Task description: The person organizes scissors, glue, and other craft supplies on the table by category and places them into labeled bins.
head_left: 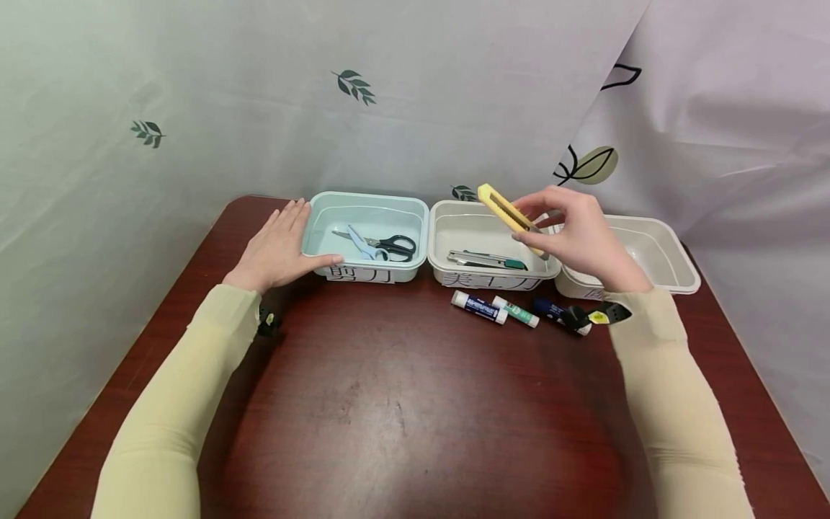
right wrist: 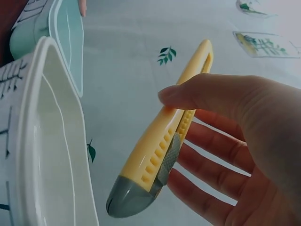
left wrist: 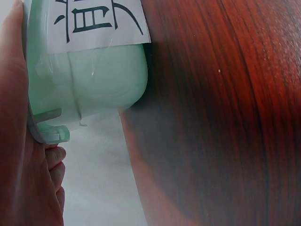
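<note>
My right hand (head_left: 577, 234) pinches a yellow utility knife (head_left: 502, 209) with grey ends between thumb and fingers, tilted above the middle white bin (head_left: 447, 227). In the right wrist view the knife (right wrist: 155, 146) shows its ridged slot and grey slider, beside the bin's rim (right wrist: 44, 84). Inside that bin lie more utility knives (head_left: 486, 259). My left hand (head_left: 279, 241) rests on the left corner of the light green bin (head_left: 369, 200), fingers straight and thumb over its front rim. Black-handled scissors (head_left: 398, 247) and a light-blue pair (head_left: 366, 245) lie in the green bin.
Another white bin (head_left: 661, 249) stands at the right, partly behind my right hand. Along the bins' fronts lie a white-and-blue glue stick (head_left: 476, 306), a green one (head_left: 516, 312) and a dark blue one (head_left: 550, 308). Paper labels (head_left: 359, 274) face forward. A pale curtain (head_left: 246, 94) hangs behind the table.
</note>
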A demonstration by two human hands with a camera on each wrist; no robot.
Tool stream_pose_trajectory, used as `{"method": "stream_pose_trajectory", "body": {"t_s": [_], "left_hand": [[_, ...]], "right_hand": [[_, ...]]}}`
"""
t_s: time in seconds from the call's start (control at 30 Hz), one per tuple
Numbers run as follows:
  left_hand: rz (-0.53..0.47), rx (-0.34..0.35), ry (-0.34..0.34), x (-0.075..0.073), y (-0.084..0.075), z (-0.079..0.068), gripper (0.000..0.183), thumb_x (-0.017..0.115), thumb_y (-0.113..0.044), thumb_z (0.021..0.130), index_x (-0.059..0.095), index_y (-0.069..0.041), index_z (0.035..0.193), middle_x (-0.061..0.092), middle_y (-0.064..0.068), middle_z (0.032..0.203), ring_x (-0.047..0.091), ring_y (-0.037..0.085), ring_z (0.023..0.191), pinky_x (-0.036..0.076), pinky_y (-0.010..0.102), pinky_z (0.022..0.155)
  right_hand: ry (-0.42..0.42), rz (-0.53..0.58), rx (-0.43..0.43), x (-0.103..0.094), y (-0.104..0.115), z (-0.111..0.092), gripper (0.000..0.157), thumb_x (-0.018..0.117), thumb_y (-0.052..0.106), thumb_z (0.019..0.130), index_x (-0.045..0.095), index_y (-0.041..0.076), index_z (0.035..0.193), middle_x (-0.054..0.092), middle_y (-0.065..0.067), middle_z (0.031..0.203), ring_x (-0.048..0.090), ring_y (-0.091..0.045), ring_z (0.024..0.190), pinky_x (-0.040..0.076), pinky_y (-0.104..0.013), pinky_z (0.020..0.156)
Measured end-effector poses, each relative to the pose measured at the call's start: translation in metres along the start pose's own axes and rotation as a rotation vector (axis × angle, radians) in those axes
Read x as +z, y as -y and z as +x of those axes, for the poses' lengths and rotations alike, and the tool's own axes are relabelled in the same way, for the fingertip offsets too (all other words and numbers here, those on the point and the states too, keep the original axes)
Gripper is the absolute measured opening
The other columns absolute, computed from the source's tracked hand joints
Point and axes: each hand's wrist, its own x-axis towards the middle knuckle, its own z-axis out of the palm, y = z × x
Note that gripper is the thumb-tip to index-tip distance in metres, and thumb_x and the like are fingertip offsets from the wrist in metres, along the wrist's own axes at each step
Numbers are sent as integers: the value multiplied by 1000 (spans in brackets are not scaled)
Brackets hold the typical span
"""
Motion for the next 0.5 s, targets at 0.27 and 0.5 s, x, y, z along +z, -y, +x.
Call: {"method": "stream_pose_trajectory", "body": {"t_s": [0.27, 0.5], "left_hand": [[-5, -5, -3, -1, -2, -1, 122, 53, -81, 86, 10, 4, 161, 11, 24, 166, 6, 35, 154, 1, 46, 124], [-3, -3, 5, -2, -2, -2, 121, 52, -81, 86, 9, 4, 161, 9, 25, 166, 5, 36, 154, -1, 45, 124]], "right_hand": [[11, -34, 68, -6, -8, 26, 36, 85, 8, 84, 76, 9, 119, 69, 0, 103, 64, -14, 92, 56, -20, 76], [39, -15, 136, -4, -17, 44, 35, 82, 9, 86, 75, 7, 120, 70, -6, 107, 64, -18, 95, 57, -21, 78]]}}
